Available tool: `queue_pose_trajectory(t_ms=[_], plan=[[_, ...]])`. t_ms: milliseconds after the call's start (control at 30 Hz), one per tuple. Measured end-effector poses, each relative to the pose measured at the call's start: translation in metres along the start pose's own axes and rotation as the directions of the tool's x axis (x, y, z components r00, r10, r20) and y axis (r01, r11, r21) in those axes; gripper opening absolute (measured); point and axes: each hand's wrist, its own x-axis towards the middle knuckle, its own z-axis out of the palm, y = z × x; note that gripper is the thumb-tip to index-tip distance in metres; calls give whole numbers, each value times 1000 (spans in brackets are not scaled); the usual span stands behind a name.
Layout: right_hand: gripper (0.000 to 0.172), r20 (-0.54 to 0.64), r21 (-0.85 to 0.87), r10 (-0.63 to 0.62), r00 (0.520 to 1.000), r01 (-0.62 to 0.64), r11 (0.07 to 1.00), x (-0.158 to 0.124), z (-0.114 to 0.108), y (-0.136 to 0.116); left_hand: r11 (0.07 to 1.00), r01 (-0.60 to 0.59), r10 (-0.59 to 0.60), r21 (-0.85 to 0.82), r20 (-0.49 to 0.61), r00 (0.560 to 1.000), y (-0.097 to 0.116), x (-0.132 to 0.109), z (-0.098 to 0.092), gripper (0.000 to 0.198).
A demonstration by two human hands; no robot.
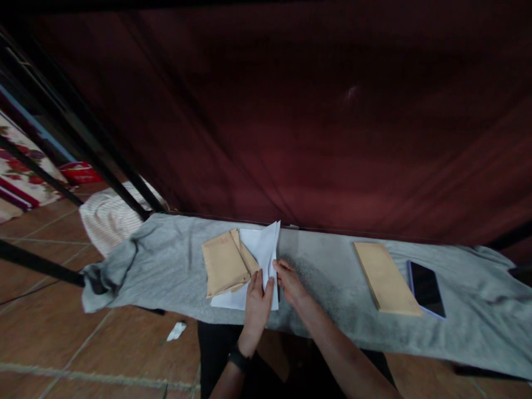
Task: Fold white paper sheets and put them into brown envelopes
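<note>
The right hand's [290, 282] grip was pinched on the raised edge of the white sheets [266, 244]; whether the left hand [256, 305] clamped or merely pressed them, I couldn't tell. The sheets lay on the cloth-covered counter [324, 260], partly under brown envelopes [224, 263], so I judged a hard pull could crease them or drag the envelopes askew. Well to the right sat an envelope stack [386, 277], a phone [427, 288] just beside it.

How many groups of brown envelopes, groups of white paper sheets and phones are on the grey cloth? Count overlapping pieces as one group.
Brown envelope groups, left pile and right stack: 2
White paper sheets, overlapping: 1
Phone: 1
Total: 4
</note>
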Motion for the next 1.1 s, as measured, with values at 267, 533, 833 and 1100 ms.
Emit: queue_pose_trajectory(t_ms=[267, 533, 833, 1100], plan=[[43, -176, -206, -141, 974, 104, 973, 2, -37, -14, 922, -167, 157, 350, 59, 986, 5, -6, 4, 59], [44, -333, -418, -205, 920, 51, 907, -24, -152, -37, 840, -176, 119, 514, 143, 983, 12, -13, 10, 53], [24, -353, -664, -255, 900, -49, 746, -41, -249, -49, 807, -206, 133, 553, 169, 977, 13, -17, 16, 49], [20, -320, -802, -345, 882, -59, 594, -44, -234, -11, 786, -475, 410, 395, 241, 880, 30, -33, 45, 53]])
